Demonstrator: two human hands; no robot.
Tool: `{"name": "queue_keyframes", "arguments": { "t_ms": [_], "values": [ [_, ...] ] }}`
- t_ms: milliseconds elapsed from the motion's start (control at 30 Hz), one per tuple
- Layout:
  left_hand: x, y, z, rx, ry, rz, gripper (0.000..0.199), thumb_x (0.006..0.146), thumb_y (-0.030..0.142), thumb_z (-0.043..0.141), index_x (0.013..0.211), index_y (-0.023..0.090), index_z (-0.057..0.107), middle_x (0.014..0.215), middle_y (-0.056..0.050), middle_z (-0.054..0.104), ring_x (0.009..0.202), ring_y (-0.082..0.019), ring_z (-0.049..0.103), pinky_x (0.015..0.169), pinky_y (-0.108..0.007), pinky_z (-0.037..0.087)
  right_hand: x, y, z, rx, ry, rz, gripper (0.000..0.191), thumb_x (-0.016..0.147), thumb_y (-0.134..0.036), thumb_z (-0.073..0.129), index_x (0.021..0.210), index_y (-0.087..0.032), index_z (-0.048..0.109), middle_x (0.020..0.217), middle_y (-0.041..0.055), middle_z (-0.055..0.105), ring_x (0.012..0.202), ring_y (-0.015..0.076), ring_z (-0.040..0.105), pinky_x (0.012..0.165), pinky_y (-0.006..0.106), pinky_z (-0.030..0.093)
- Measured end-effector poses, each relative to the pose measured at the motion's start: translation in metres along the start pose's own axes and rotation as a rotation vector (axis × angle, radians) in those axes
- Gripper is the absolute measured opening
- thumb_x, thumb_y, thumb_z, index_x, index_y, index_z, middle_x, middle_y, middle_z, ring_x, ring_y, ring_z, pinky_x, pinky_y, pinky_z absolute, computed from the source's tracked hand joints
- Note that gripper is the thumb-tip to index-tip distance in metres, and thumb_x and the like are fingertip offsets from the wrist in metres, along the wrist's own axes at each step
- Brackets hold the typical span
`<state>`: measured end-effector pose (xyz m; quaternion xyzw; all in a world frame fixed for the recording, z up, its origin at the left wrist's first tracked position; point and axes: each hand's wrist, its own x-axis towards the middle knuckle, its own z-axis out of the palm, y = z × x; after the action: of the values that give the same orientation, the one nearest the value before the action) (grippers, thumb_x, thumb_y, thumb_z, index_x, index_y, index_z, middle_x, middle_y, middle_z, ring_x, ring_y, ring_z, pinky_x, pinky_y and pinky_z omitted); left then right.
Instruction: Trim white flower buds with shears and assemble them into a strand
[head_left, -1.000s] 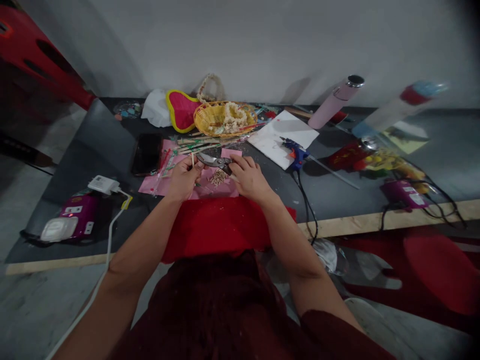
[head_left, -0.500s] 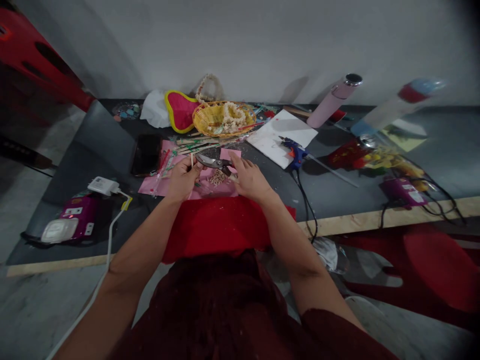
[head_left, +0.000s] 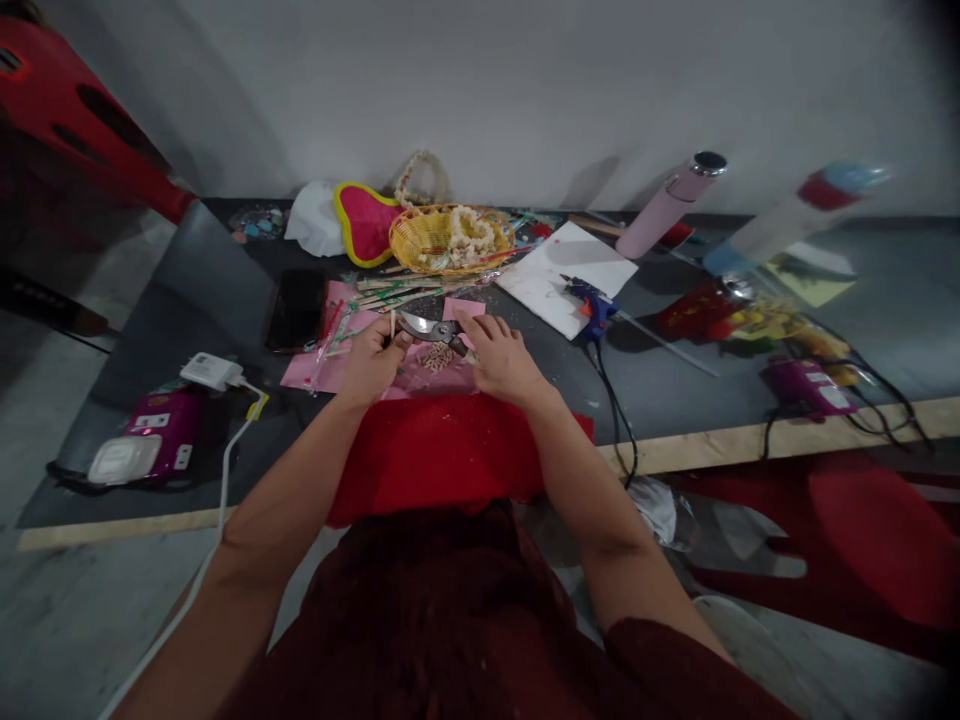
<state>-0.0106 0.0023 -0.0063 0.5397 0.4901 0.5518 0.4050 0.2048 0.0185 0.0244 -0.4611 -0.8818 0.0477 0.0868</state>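
Observation:
My left hand (head_left: pixel 375 358) is closed on a short pale stick (head_left: pixel 392 322) that points up between thumb and fingers. The handles of metal pruning shears (head_left: pixel 429 326) are in my right hand (head_left: pixel 499 356), and the blades point left, close beside the stick. Beneath the shears, a small pile of pale cut pieces (head_left: pixel 436 356) lies on pink sheets (head_left: pixel 409 382). Behind my hands several thin sticks with green marks (head_left: pixel 397 290) lie in front of a yellow basket (head_left: pixel 416 240) that holds a pale beaded ring.
A phone (head_left: pixel 297 308) and a purple power block (head_left: pixel 161 430) are on the left. To the right are a white board (head_left: pixel 555 275), a blue glue gun (head_left: pixel 598 308), a pink flask (head_left: pixel 667 207) and a red can (head_left: pixel 694 305). Red cloth (head_left: pixel 450 455) covers the near edge.
The view has shifted slightly. The shears' handles show more clearly beside my right hand, whose fingers lie a little differently; my left hand still holds the stick by the blades.

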Motion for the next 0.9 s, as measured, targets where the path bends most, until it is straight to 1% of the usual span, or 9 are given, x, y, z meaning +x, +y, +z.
{"name": "queue_keyframes", "arguments": {
  "t_ms": [100,233,333,467,600,733,900],
  "values": [
    [0.0001,-0.0004,0.0,0.023,0.0,0.026,0.014,0.082,0.031,0.057,0.077,0.018,0.06,0.061,0.003,0.047,0.049,-0.007,0.038,0.046,-0.02,0.032,-0.0001,-0.0008,-0.0014,-0.021,0.001,0.009,0.066,0.09,-0.03,0.043,0.151,-0.023,0.018,0.135,0.0147,0.045,0.116,0.0317,0.042,0.089,0.046,0.041],
    [0.0001,-0.0002,-0.0001,0.035,-0.02,0.025,0.019,0.083,0.037,0.057,0.079,0.018,0.06,0.063,0.002,0.051,0.049,-0.007,0.038,0.046,-0.02,0.033,-0.0007,-0.0009,-0.0023,-0.047,0.012,0.033,0.065,0.09,-0.032,0.042,0.151,-0.024,0.019,0.135,0.0142,0.044,0.115,0.032,0.041,0.089,0.046,0.04],
    [-0.0001,-0.0004,-0.0002,0.052,-0.01,0.014,0.021,0.083,0.04,0.058,0.08,0.019,0.059,0.067,0.001,0.056,0.049,-0.008,0.039,0.047,-0.021,0.035,-0.001,-0.0002,-0.0016,-0.059,0.03,0.046,0.063,0.092,-0.033,0.041,0.15,-0.024,0.02,0.134,0.0141,0.044,0.114,0.0316,0.041,0.089,0.046,0.04],
    [0.0,-0.0007,-0.0004,0.061,-0.016,0.026,0.024,0.083,0.042,0.058,0.079,0.018,0.059,0.065,0.001,0.054,0.049,-0.008,0.04,0.047,-0.021,0.034,-0.0011,0.0013,-0.001,-0.049,0.027,0.032,0.063,0.091,-0.033,0.042,0.15,-0.024,0.022,0.134,0.0143,0.044,0.114,0.0317,0.041,0.088,0.046,0.04],
    [0.0001,0.0004,-0.0004,0.044,-0.026,0.035,0.021,0.084,0.039,0.058,0.079,0.018,0.06,0.062,0.003,0.051,0.049,-0.007,0.039,0.047,-0.021,0.033,-0.0013,0.0017,-0.002,-0.031,0.011,0.02,0.063,0.09,-0.031,0.042,0.149,-0.023,0.023,0.134,0.0141,0.045,0.114,0.0321,0.041,0.088,0.047,0.041],
    [0.0001,0.0015,-0.0007,0.033,-0.03,0.035,0.02,0.084,0.038,0.058,0.079,0.018,0.06,0.063,0.002,0.052,0.049,-0.007,0.04,0.047,-0.021,0.033,-0.0006,0.001,-0.0019,-0.045,0.015,0.032,0.061,0.091,-0.029,0.041,0.149,-0.024,0.024,0.134,0.0142,0.045,0.114,0.0322,0.041,0.088,0.047,0.041],
    [-0.0001,0.0005,-0.0013,0.039,-0.038,0.021,0.023,0.084,0.04,0.059,0.08,0.018,0.062,0.064,0.001,0.054,0.049,-0.007,0.04,0.046,-0.02,0.032,0.0007,0.0022,-0.0016,-0.06,0.011,0.032,0.059,0.092,-0.029,0.04,0.149,-0.026,0.027,0.127,0.0134,0.051,0.111,0.0304,0.044,0.087,0.042,0.042]
  ]
}}
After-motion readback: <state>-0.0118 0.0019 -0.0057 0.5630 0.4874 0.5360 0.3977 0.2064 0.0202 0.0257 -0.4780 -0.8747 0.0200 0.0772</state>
